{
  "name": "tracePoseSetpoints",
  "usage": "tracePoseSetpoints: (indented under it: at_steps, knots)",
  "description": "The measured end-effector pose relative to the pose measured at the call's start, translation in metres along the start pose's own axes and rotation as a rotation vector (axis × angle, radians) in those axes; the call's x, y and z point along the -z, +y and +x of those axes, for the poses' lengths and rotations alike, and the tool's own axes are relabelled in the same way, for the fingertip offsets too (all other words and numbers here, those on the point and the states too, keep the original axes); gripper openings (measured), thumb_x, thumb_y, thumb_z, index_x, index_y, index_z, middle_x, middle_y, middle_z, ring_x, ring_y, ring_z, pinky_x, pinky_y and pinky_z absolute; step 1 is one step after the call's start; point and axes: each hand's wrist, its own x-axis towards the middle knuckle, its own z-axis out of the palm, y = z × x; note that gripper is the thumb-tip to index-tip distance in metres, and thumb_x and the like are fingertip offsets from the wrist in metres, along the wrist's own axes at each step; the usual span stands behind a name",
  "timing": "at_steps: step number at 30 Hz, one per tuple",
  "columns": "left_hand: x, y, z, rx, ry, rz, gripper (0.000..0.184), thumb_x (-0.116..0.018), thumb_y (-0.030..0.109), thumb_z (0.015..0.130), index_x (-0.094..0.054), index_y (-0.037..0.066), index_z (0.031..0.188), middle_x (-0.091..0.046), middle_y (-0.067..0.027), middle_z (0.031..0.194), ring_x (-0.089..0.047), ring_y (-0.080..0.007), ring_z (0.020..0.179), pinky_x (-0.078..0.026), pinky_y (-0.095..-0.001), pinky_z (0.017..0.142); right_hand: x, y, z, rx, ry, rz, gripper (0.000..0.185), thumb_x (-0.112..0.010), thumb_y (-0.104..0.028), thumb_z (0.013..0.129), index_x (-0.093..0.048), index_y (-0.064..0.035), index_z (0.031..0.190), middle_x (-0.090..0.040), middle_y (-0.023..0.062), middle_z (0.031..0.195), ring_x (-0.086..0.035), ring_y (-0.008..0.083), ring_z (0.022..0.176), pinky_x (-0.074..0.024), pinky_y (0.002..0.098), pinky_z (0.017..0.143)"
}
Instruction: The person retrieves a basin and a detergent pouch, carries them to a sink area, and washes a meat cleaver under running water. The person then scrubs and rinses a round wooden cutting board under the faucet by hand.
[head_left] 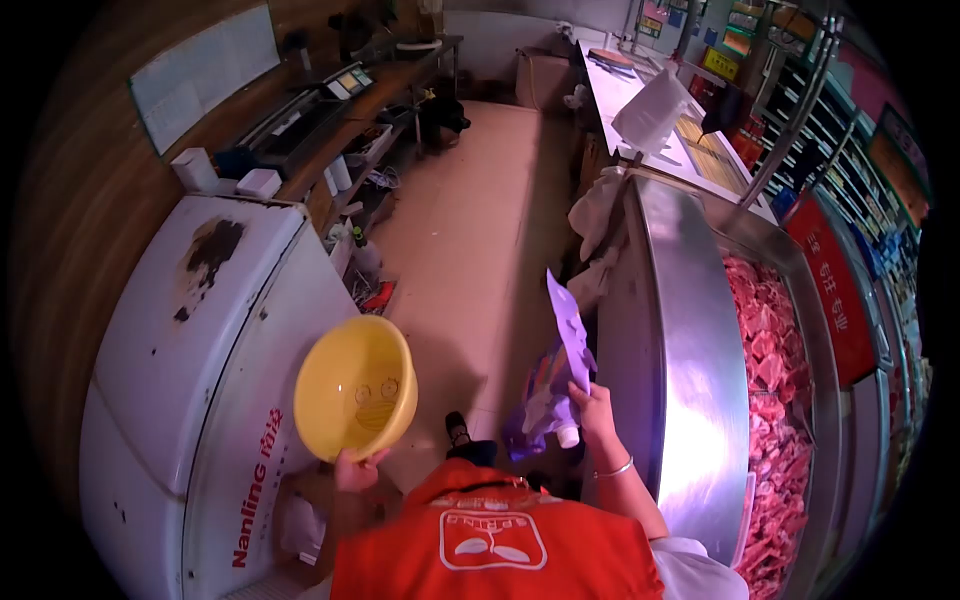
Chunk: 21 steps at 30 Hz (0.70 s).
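A yellow bowl [345, 400] hangs tilted at the left, its inside facing me, with a face-like drawing on it. My left hand [358, 470] grips its lower rim, fingers closed. On the other side my right hand [594, 412] is closed on a purple item [570, 325], thin and flat at its upper end. Below and left of that hand hangs a purple and white bundle [545, 405] with a white cap; whether it is one piece with the flat part I cannot tell. A bracelet circles my right wrist.
A white freezer [240, 310] stands at the left, beside a long wooden bench [350, 125]. At the right, a steel counter [690, 350] borders a trough of raw meat [770, 400]. A tiled floor [455, 210] runs ahead between them. White bags [598, 210] hang by the counter.
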Motion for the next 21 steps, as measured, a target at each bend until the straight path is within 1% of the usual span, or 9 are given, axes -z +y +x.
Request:
tracePoseSetpoints:
  at_steps: [2, 5, 7, 12, 16, 18, 19, 20, 21]
  knots:
    - [-0.036, 0.024, 0.056, -0.044, 0.017, 0.075, 0.036, -0.038, 0.015, 0.076, -0.039, 0.001, 0.109, -0.05, -0.0117, 0.102, -0.05, -0.0238, 0.091, -0.034, -0.0121, 0.04, -0.011, -0.024, 0.047, 0.009, 0.022, 0.041, 0.013, -0.052, -0.008, 0.077, -0.057, 0.0029, 0.075, -0.05, -0.002, 0.06, -0.042, 0.0044, 0.051, -0.0331, 0.0187, 0.046]
    - [-0.145, 0.057, 0.119, -0.043, 0.026, 0.093, 0.035, -0.039, 0.014, 0.076, -0.039, 0.001, 0.108, -0.05, -0.012, 0.099, -0.051, -0.0231, 0.085, -0.034, -0.0128, 0.039, -0.027, -0.054, 0.116, 0.086, 0.086, -0.003, 0.012, -0.052, -0.008, 0.078, -0.057, 0.0029, 0.076, -0.05, -0.0017, 0.061, -0.042, 0.0047, 0.052, -0.0336, 0.019, 0.046]
    - [-0.187, 0.07, 0.194, -0.12, -0.084, 0.158, 0.034, -0.04, 0.014, 0.076, -0.04, 0.001, 0.107, -0.051, -0.013, 0.098, -0.052, -0.0253, 0.086, -0.032, -0.0118, 0.038, -0.035, -0.072, 0.157, 0.088, 0.097, -0.009, 0.009, -0.05, -0.006, 0.078, -0.055, 0.0015, 0.075, -0.049, -0.0028, 0.062, -0.042, 0.0042, 0.051, -0.0332, 0.0189, 0.046]
    - [-0.339, 0.107, 0.305, 0.107, -0.072, 0.197, 0.035, -0.039, 0.014, 0.076, -0.04, 0.001, 0.109, -0.049, -0.0154, 0.103, -0.05, -0.0282, 0.091, -0.032, -0.0115, 0.038, -0.048, -0.101, 0.266, 0.118, 0.116, 0.055, 0.011, -0.05, -0.007, 0.078, -0.055, 0.0006, 0.072, -0.047, -0.005, 0.059, -0.038, 0.0022, 0.05, -0.0297, 0.0181, 0.044]
    - [-0.414, 0.118, 0.384, 0.118, -0.12, 0.152, 0.035, -0.039, 0.016, 0.076, -0.04, 0.002, 0.109, -0.049, -0.0169, 0.103, -0.051, -0.028, 0.09, -0.033, -0.0115, 0.038, -0.053, -0.124, 0.377, 0.152, 0.11, 0.102, 0.013, -0.05, -0.009, 0.079, -0.054, -0.003, 0.067, -0.039, -0.0088, 0.055, -0.03, 0.0006, 0.047, -0.0216, 0.0179, 0.041]
    - [-0.447, 0.128, 0.411, 0.103, -0.133, 0.131, 0.035, -0.039, 0.018, 0.076, -0.041, 0.003, 0.107, -0.049, -0.0191, 0.1, -0.053, -0.0257, 0.082, -0.033, -0.0111, 0.039, -0.049, -0.138, 0.439, 0.148, 0.095, 0.03, 0.013, -0.05, -0.009, 0.079, -0.054, -0.0023, 0.068, -0.04, -0.0085, 0.056, -0.031, 0.0007, 0.048, -0.0219, 0.018, 0.041]
    - [-0.452, 0.134, 0.43, 0.094, -0.125, 0.131, 0.035, -0.04, 0.018, 0.075, -0.04, 0.004, 0.108, -0.049, -0.0191, 0.101, -0.053, -0.0262, 0.084, -0.033, -0.0113, 0.039, -0.052, -0.147, 0.469, 0.152, 0.083, 0.002, 0.013, -0.051, -0.009, 0.079, -0.054, -0.002, 0.069, -0.04, -0.0084, 0.056, -0.031, 0.0007, 0.048, -0.0221, 0.018, 0.041]
    - [-0.45, 0.142, 0.452, 0.081, -0.118, 0.139, 0.035, -0.04, 0.017, 0.075, -0.04, 0.005, 0.108, -0.049, -0.0191, 0.101, -0.053, -0.0267, 0.085, -0.033, -0.0115, 0.039, -0.056, -0.159, 0.498, 0.125, 0.098, 0.052, 0.01, -0.05, -0.008, 0.078, -0.056, -0.0002, 0.076, -0.049, -0.0039, 0.064, -0.042, 0.0034, 0.054, -0.033, 0.0184, 0.048]
    - [-0.461, 0.149, 0.461, 0.074, -0.106, 0.143, 0.036, -0.04, 0.017, 0.074, -0.04, 0.005, 0.108, -0.049, -0.0191, 0.102, -0.053, -0.0272, 0.087, -0.033, -0.0117, 0.038, -0.064, -0.173, 0.523, 0.09, 0.106, 0.123, 0.01, -0.05, -0.007, 0.078, -0.056, 0.0005, 0.077, -0.05, -0.0032, 0.065, -0.043, 0.0042, 0.056, -0.0343, 0.0193, 0.049]
